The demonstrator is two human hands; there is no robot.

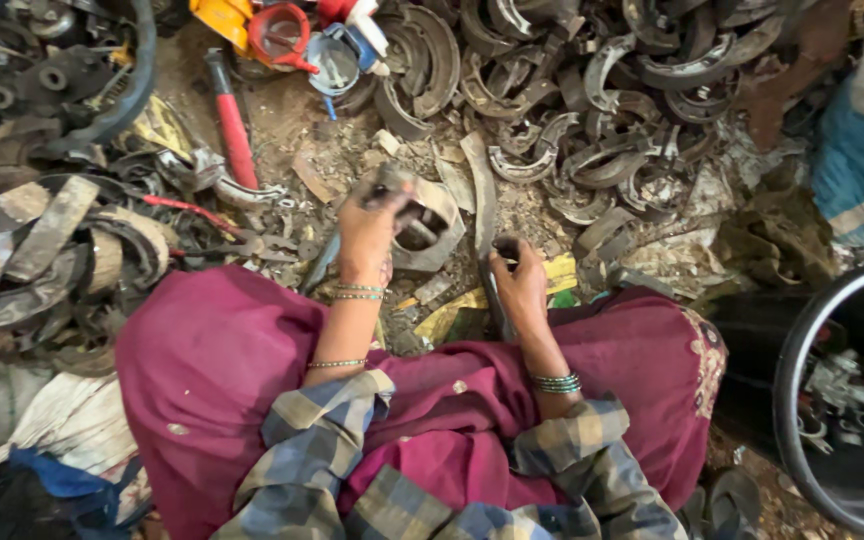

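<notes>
On the dirt floor at the far left lies a heap of grey, worn curved metal brake shoes (47, 250), and just beyond it a red-handled hammer (233, 128) rests on the ground. Right of these, the left hand (365, 238) is raised above the maroon cloth lap (212, 370), its fingers curled tight around a dull grey metal tool (384, 186); the tool's shape is blurred. Directly under and beside that hand sits a grey curved brake shoe with a pale lining (432, 232), lying on the debris between the knees. Further right, the right hand (519, 285) rests low, fingers folded around the top of a dark, narrow metal bar (497, 300) that stands nearly upright against the ground; whether the bar touches the brake shoe I cannot tell. Behind both hands spreads a large pile of grey crescent-shaped brake shoes (592, 90). At the far right edge stands a black round plastic tub (802, 350) holding small metal parts.
</notes>
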